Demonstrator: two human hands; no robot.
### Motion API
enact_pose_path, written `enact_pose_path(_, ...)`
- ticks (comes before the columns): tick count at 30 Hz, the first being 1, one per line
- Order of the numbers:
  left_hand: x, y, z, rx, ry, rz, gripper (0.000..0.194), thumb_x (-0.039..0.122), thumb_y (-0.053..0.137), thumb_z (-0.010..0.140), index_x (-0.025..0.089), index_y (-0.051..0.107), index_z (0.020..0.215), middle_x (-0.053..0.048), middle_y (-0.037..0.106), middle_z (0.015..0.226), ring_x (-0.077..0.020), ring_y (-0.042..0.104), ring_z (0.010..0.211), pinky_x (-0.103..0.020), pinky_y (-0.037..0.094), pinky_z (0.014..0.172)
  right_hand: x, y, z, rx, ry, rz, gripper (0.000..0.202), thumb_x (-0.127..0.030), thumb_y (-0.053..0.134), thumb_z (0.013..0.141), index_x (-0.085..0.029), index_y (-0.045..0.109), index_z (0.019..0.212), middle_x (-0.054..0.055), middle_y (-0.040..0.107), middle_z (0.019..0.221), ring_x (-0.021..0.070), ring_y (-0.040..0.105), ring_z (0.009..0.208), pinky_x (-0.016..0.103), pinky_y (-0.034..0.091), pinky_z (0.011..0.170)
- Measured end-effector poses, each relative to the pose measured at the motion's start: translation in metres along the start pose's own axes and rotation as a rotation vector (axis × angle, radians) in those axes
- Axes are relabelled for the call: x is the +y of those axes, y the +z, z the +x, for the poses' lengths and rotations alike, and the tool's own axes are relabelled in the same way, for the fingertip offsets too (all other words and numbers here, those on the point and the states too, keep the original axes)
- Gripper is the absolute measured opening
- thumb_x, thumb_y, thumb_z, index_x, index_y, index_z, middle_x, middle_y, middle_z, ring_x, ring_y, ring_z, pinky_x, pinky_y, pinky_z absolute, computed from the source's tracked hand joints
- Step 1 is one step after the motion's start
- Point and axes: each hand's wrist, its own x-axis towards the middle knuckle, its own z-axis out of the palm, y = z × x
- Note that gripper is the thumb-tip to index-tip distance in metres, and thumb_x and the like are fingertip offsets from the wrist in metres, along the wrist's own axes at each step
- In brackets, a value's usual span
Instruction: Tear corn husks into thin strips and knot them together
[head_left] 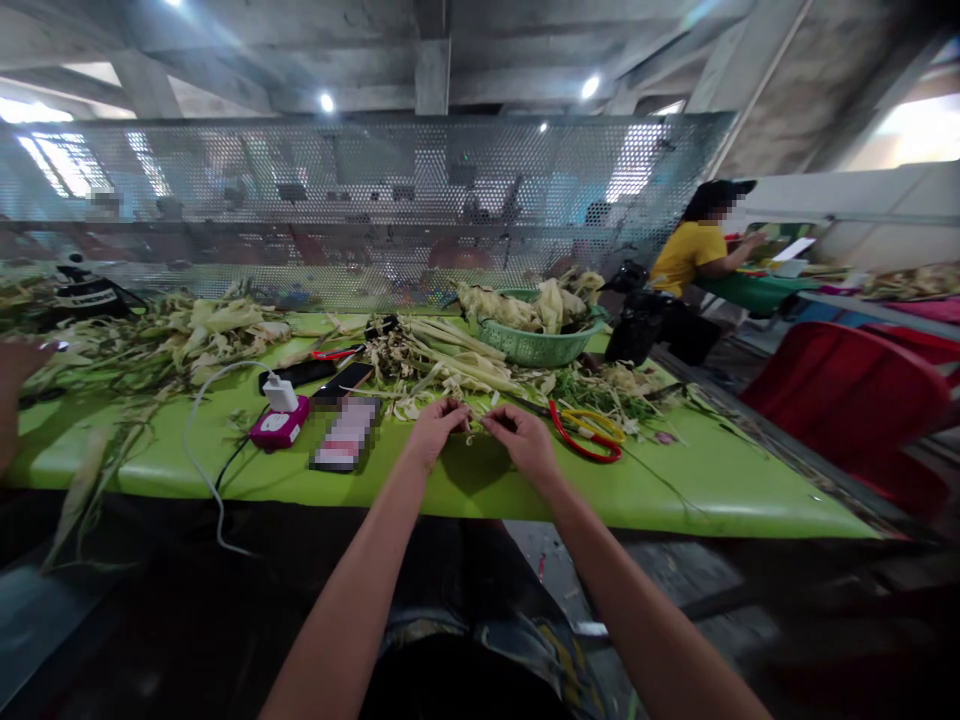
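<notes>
Over the front part of the green table, my left hand pinches a small pale piece of plant matter. My right hand is just to its right, thumb and fingers pressed together at the same small piece; what exactly lies between them is too small to name. Pale stalks and dry husks are heaped beyond both hands. Scissors with red and yellow handles lie right of my right hand. A phone with a lit screen rests left of my left hand.
A green basket of husks stands behind the stalks. A magenta power socket with a white plug and cable is at left. Another person's hand shows at far left. A person in yellow sits at right, near red chairs.
</notes>
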Motion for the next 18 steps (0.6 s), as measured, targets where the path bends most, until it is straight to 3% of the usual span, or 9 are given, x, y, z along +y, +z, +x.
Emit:
enact_pose_path(7, -0.0031, -0.0009, 0.0005, -0.02, -0.003, 0.053, 0.032, 0.041, 0.075, 0.065, 0.015, 0.058, 0.072, 0.003, 0.057, 0.059, -0.0078, 0.049, 0.053, -0.022, 0.04, 0.056, -0.0077, -0.0002, -0.0007, -0.024, -0.02, 0.058, 0.023, -0.043, 0.058, 0.08, -0.021, 0.064, 0.084, 0.002, 0.064, 0.076, 0.0193, 0.055, 0.07, 0.03, 0.041, 0.065)
enact_pose_path(18, 0.0049, 0.0028, -0.0035, -0.058, -0.029, 0.066, 0.036, 0.042, 0.079, 0.059, 0.015, 0.057, 0.069, 0.004, 0.055, 0.055, -0.0067, 0.045, 0.049, -0.021, 0.033, 0.051, -0.0025, -0.0005, 0.0019, 0.044, 0.031, 0.125, 0.025, -0.044, 0.061, 0.077, -0.02, 0.058, 0.073, -0.001, 0.054, 0.065, 0.0163, 0.048, 0.063, 0.028, 0.038, 0.061)
